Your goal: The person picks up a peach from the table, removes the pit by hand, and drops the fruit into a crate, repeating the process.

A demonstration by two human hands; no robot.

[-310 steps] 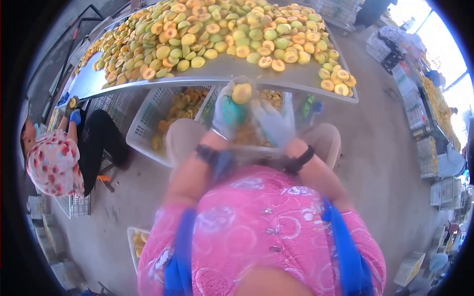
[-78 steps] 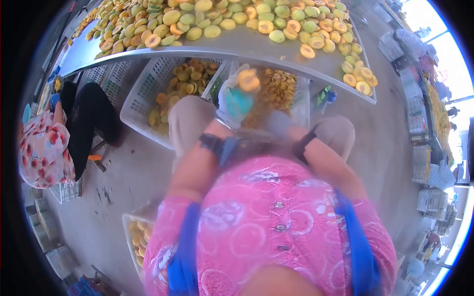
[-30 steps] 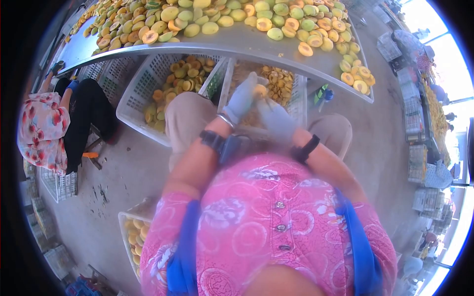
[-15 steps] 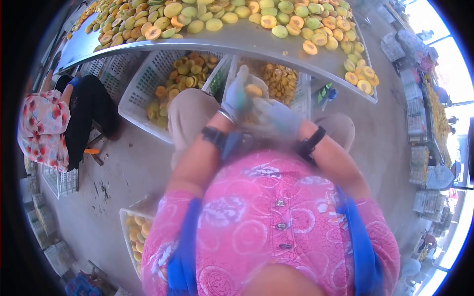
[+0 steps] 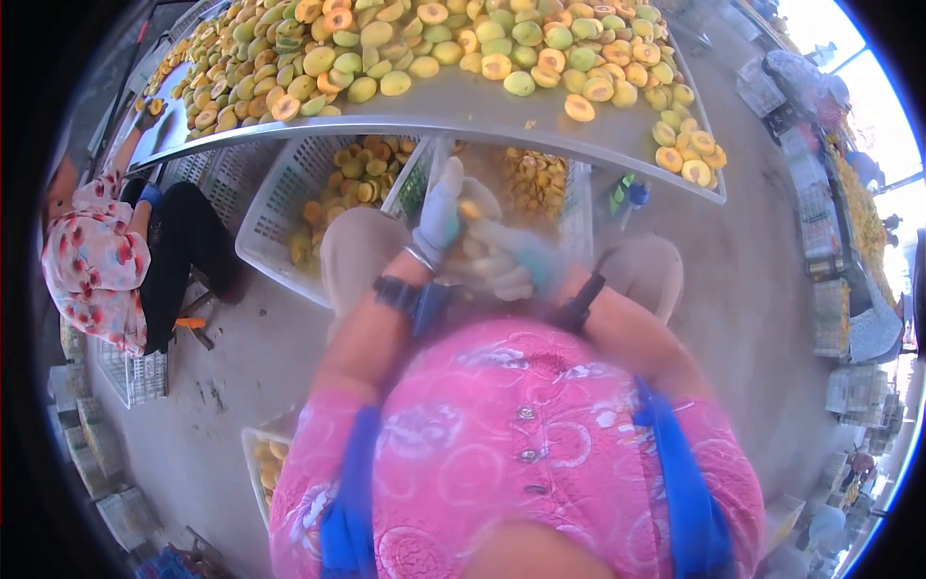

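My left hand (image 5: 442,220), in a pale glove, is closed around a small orange-yellow peach piece (image 5: 470,209). Close against it on the right is my right hand (image 5: 516,259), also gloved, its fingers curled and smeared by motion. Whatever it grips, if anything, is hidden. Both hands are above my lap, between my knees. Behind them stands a crate (image 5: 577,207) with small yellow-brown pieces in it. To its left, a white crate (image 5: 258,232) holds cut peach halves (image 5: 371,164).
A metal table (image 5: 434,101) heaped with halved peaches (image 5: 376,34) spans the front. Another person (image 5: 96,261) sits at the left. A crate of fruit (image 5: 256,463) stands behind my left side. A green and blue object (image 5: 632,193) lies beyond my right knee.
My hands have drawn slightly apart, and my right hand is lower and more curled. The view has shifted a little. The other person's hand now shows at the table with fruit.
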